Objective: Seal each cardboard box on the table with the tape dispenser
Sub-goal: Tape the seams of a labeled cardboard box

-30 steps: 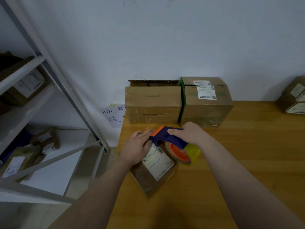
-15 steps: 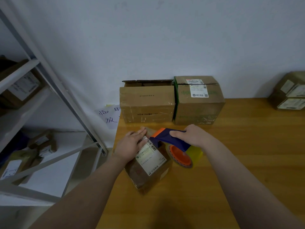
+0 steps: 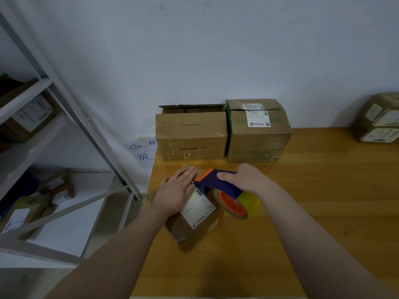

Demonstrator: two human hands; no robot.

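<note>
My left hand [image 3: 176, 192] lies flat on top of the small cardboard box [image 3: 194, 229]. Its fingers [image 3: 187, 174] are straight and close together, and the palm covers the far-left part of the lid beside the shipping label [image 3: 197, 209]. I reckon it rests there to stop the light parcel skating over the bench [image 3: 313, 201] and to press the flaps down where the tape will run. The small cardboard box sits skewed, one corner pointing back at me.

My right hand [image 3: 248, 180] wraps the blue handle of the tape dispenser [image 3: 220, 186], fingers [image 3: 224, 175] clamped round it. The dispenser's orange nose meets the far edge of the small cardboard box, just beside my left fingertips. The yellowish tape roll [image 3: 251, 202] hangs off the right side of the small cardboard box, low over the wood. I cannot tell whether it touches. That tilt puts the nose on the cardboard rather than the roll, which is how a strip gets started. Whether any tape has stuck yet is too blurred to say.

Behind the small cardboard box, against the wall, two bigger ones wait side by side. The open-topped box [image 3: 191, 137] is on the left, flaps up and plainly unsealed. The green-printed box [image 3: 258, 134] touches its right side.

Well to the right of the small cardboard box a stack of labelled boxes [image 3: 377, 124] sits by the wall. To its left, off the bench, a shelving rack [image 3: 71, 117] holds more parcels.
</note>
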